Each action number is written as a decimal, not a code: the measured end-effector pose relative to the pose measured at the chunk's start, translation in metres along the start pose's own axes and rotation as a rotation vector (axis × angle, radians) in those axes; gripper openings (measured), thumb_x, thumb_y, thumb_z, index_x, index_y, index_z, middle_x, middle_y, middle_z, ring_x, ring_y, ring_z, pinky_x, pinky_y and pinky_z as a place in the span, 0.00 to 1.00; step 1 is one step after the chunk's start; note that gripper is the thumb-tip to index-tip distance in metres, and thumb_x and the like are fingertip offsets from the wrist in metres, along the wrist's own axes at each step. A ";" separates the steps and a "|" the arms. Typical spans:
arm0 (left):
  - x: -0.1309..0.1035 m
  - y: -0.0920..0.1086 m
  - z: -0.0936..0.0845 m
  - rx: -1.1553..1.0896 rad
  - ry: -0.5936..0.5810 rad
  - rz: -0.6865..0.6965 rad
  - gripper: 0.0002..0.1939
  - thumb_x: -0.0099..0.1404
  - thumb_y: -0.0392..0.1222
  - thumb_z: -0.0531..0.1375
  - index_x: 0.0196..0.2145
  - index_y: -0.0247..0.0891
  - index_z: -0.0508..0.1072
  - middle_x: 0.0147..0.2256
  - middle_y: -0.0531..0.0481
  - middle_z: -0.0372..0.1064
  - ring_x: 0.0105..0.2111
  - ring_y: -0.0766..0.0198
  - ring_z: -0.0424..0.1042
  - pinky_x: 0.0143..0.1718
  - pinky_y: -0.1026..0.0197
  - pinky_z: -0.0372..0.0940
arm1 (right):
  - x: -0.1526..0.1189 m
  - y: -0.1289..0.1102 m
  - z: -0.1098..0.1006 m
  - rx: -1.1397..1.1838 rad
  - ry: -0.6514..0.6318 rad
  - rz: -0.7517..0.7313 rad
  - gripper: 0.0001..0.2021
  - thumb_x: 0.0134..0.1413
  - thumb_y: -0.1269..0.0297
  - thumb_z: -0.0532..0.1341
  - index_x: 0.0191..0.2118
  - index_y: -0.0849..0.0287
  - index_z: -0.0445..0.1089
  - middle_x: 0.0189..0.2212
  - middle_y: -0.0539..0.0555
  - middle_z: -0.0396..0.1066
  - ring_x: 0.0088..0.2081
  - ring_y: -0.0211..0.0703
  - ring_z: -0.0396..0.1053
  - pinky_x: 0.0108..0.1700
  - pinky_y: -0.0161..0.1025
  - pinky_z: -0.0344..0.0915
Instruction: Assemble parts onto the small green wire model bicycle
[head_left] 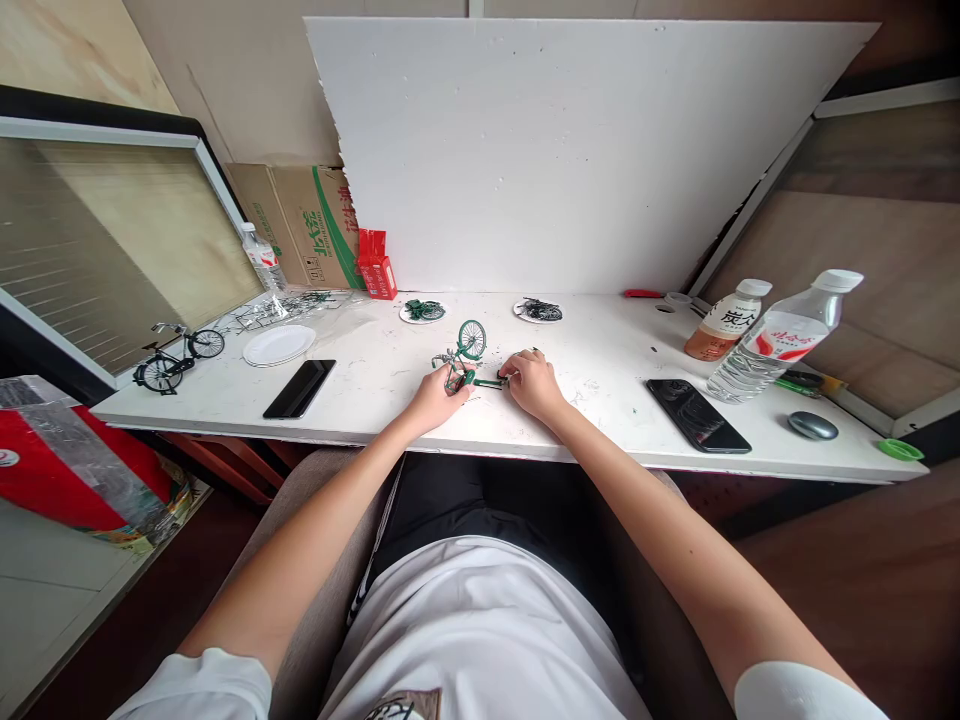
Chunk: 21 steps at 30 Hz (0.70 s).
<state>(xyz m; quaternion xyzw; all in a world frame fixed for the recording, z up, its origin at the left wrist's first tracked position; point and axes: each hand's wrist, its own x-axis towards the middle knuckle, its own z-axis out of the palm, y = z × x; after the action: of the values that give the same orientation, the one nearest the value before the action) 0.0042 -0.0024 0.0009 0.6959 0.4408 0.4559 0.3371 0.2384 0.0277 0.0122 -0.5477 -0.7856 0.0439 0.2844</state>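
Note:
A small green model bicycle (472, 340) lies tipped over near the front edge of the white table, one spoked wheel raised. My left hand (441, 398) is closed round its lower part by the handlebar end. My right hand (531, 384) is at the other end of the frame, fingers bent and pressed around a dark part by the seat; the fingers partly hide what they pinch. Behind the hands, one white plate (405, 316) bears green model parts and another plate (520, 312) bears black parts.
A finished black model bicycle (176, 358) stands at left, beside an empty white plate (279, 346) and a phone (300, 389). At right are another phone (697, 415), two bottles (787, 340) (724, 325) and a mouse (813, 426). A white board (585, 150) stands behind.

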 end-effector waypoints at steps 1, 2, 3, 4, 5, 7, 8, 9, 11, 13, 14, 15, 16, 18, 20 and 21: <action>0.000 0.000 0.000 0.001 0.002 -0.001 0.20 0.66 0.47 0.68 0.54 0.38 0.77 0.47 0.43 0.81 0.45 0.56 0.80 0.51 0.55 0.74 | 0.001 0.002 -0.001 0.007 0.002 -0.003 0.16 0.58 0.80 0.57 0.40 0.58 0.80 0.45 0.62 0.78 0.51 0.58 0.67 0.48 0.47 0.63; 0.000 0.000 0.000 0.002 0.003 -0.001 0.20 0.66 0.47 0.68 0.54 0.38 0.77 0.47 0.43 0.81 0.45 0.56 0.80 0.51 0.55 0.74 | 0.001 0.004 -0.002 0.012 -0.001 -0.014 0.14 0.59 0.78 0.58 0.40 0.57 0.80 0.44 0.62 0.78 0.51 0.57 0.68 0.48 0.46 0.63; 0.000 0.000 0.000 0.003 0.003 -0.001 0.20 0.66 0.47 0.68 0.54 0.38 0.77 0.47 0.43 0.81 0.45 0.56 0.80 0.51 0.55 0.74 | 0.001 0.005 -0.004 0.014 -0.009 -0.030 0.13 0.59 0.77 0.59 0.39 0.57 0.81 0.44 0.61 0.78 0.50 0.57 0.68 0.48 0.46 0.63; 0.000 0.000 0.000 0.003 0.003 -0.001 0.20 0.66 0.47 0.68 0.54 0.38 0.77 0.47 0.43 0.81 0.45 0.56 0.80 0.51 0.55 0.73 | 0.001 0.006 -0.006 0.010 -0.021 -0.048 0.12 0.59 0.75 0.60 0.40 0.57 0.81 0.45 0.61 0.78 0.50 0.56 0.68 0.49 0.45 0.63; 0.000 0.000 0.001 0.002 0.001 -0.001 0.20 0.66 0.47 0.68 0.54 0.38 0.77 0.47 0.43 0.81 0.46 0.56 0.80 0.51 0.55 0.73 | 0.001 0.006 -0.008 0.000 -0.030 -0.064 0.11 0.60 0.74 0.61 0.42 0.56 0.81 0.45 0.61 0.78 0.51 0.56 0.69 0.49 0.45 0.63; 0.000 0.002 0.001 0.001 -0.001 -0.003 0.20 0.66 0.46 0.68 0.54 0.38 0.77 0.47 0.43 0.81 0.46 0.56 0.80 0.52 0.55 0.73 | 0.000 0.006 -0.012 -0.028 -0.039 -0.079 0.10 0.63 0.71 0.62 0.46 0.57 0.80 0.46 0.61 0.79 0.51 0.56 0.69 0.50 0.45 0.63; -0.001 0.003 0.001 0.000 -0.003 -0.010 0.20 0.67 0.46 0.67 0.55 0.38 0.77 0.47 0.43 0.81 0.46 0.56 0.80 0.52 0.54 0.73 | 0.000 0.005 -0.014 -0.040 -0.039 -0.079 0.10 0.64 0.70 0.62 0.47 0.57 0.79 0.46 0.61 0.79 0.52 0.56 0.69 0.50 0.46 0.62; -0.001 0.004 0.001 0.000 -0.002 -0.019 0.20 0.67 0.46 0.67 0.55 0.38 0.77 0.47 0.42 0.81 0.46 0.55 0.80 0.52 0.54 0.73 | 0.000 0.004 -0.015 -0.047 -0.038 -0.079 0.10 0.66 0.69 0.62 0.47 0.57 0.79 0.45 0.61 0.79 0.52 0.57 0.69 0.50 0.46 0.62; -0.002 0.007 0.001 0.000 -0.002 -0.024 0.20 0.67 0.46 0.67 0.55 0.38 0.77 0.46 0.42 0.81 0.45 0.55 0.80 0.52 0.54 0.73 | 0.001 0.004 -0.019 -0.056 -0.048 -0.083 0.09 0.66 0.69 0.63 0.47 0.57 0.80 0.45 0.61 0.80 0.52 0.57 0.70 0.51 0.46 0.62; -0.003 0.008 0.001 -0.003 -0.005 -0.021 0.20 0.67 0.46 0.67 0.55 0.39 0.77 0.45 0.43 0.81 0.44 0.56 0.79 0.51 0.53 0.73 | 0.002 0.007 -0.023 -0.058 -0.080 -0.092 0.08 0.65 0.70 0.65 0.46 0.57 0.80 0.45 0.61 0.81 0.53 0.57 0.70 0.51 0.46 0.62; -0.003 0.009 0.001 -0.004 -0.006 -0.019 0.20 0.67 0.46 0.67 0.55 0.38 0.77 0.44 0.43 0.81 0.43 0.56 0.79 0.51 0.54 0.73 | 0.004 0.009 -0.025 -0.053 -0.102 -0.097 0.08 0.64 0.71 0.66 0.46 0.56 0.80 0.46 0.60 0.81 0.53 0.57 0.71 0.51 0.46 0.63; -0.003 0.009 0.001 -0.002 -0.005 -0.018 0.20 0.67 0.46 0.67 0.55 0.38 0.77 0.44 0.43 0.81 0.43 0.56 0.79 0.50 0.54 0.73 | 0.005 0.012 -0.027 -0.041 -0.131 -0.107 0.08 0.63 0.71 0.67 0.46 0.56 0.80 0.45 0.59 0.81 0.53 0.56 0.71 0.51 0.45 0.63; -0.003 0.010 0.001 0.002 -0.002 -0.018 0.20 0.67 0.46 0.67 0.55 0.38 0.77 0.44 0.43 0.81 0.43 0.56 0.79 0.51 0.54 0.73 | 0.006 0.015 -0.029 -0.020 -0.166 -0.113 0.08 0.63 0.71 0.67 0.46 0.56 0.81 0.45 0.59 0.81 0.52 0.55 0.72 0.50 0.44 0.64; -0.003 0.010 0.001 0.014 0.005 -0.017 0.19 0.67 0.45 0.67 0.54 0.38 0.77 0.44 0.43 0.81 0.43 0.56 0.79 0.50 0.54 0.73 | 0.008 0.020 -0.033 0.031 -0.233 -0.127 0.09 0.63 0.71 0.68 0.47 0.56 0.81 0.44 0.58 0.82 0.49 0.52 0.74 0.48 0.41 0.66; -0.003 0.010 0.001 0.021 0.005 -0.022 0.20 0.67 0.45 0.67 0.54 0.38 0.77 0.44 0.43 0.81 0.43 0.56 0.79 0.50 0.54 0.73 | 0.008 0.021 -0.035 0.052 -0.252 -0.137 0.10 0.63 0.74 0.66 0.46 0.57 0.81 0.45 0.58 0.82 0.47 0.49 0.76 0.47 0.38 0.66; -0.003 0.010 0.001 0.019 0.002 -0.025 0.20 0.67 0.45 0.67 0.55 0.38 0.77 0.44 0.43 0.81 0.43 0.56 0.79 0.50 0.54 0.73 | 0.008 0.019 -0.035 0.049 -0.244 -0.134 0.10 0.63 0.75 0.65 0.45 0.57 0.81 0.45 0.58 0.82 0.46 0.48 0.76 0.46 0.37 0.66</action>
<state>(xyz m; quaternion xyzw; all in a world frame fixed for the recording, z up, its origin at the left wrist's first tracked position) 0.0071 -0.0093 0.0081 0.6928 0.4543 0.4482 0.3357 0.2700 0.0336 0.0371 -0.4776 -0.8478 0.1107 0.2023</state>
